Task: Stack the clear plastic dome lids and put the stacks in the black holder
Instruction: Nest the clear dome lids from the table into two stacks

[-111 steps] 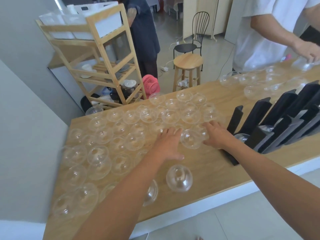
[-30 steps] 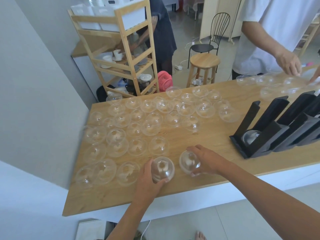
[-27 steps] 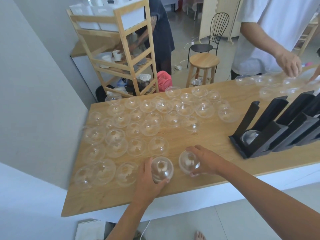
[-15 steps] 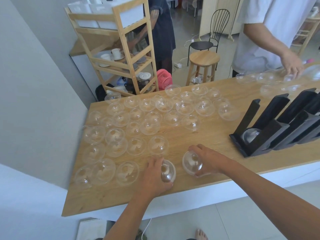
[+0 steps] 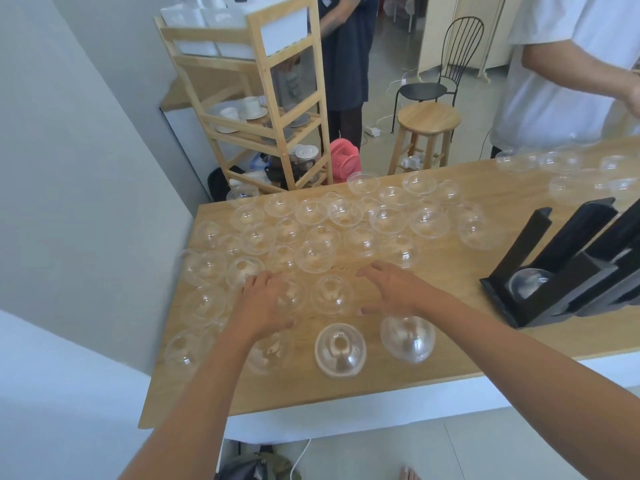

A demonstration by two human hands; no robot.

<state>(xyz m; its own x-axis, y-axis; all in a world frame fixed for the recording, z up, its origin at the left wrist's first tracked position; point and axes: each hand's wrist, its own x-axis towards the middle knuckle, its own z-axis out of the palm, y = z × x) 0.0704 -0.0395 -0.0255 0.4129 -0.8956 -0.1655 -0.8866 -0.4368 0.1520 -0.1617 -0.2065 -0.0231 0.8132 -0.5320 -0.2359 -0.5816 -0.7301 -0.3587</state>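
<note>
Several clear dome lids (image 5: 349, 233) lie spread over the wooden counter (image 5: 450, 271). Two small stacks of lids stand near the front edge, one (image 5: 340, 349) in the middle and one (image 5: 408, 337) to its right. My left hand (image 5: 265, 303) reaches forward with straight fingers over a lid (image 5: 294, 294). My right hand (image 5: 391, 287) stretches flat above the counter beside another lid (image 5: 330, 294), holding nothing. The black holder (image 5: 568, 271) stands at the right with a stack of lids (image 5: 526, 284) in its nearest slot.
A person in a white shirt (image 5: 568, 71) works over more lids (image 5: 581, 174) at the far right. Behind the counter stand a wooden shelf (image 5: 263, 98), a stool (image 5: 427, 133) and a pink fan (image 5: 344, 155). A grey wall (image 5: 86, 202) borders the counter's left.
Both hands let go of the two stacks near the front edge and moved forward toward the loose lids. The stacks now stand free behind my hands.
</note>
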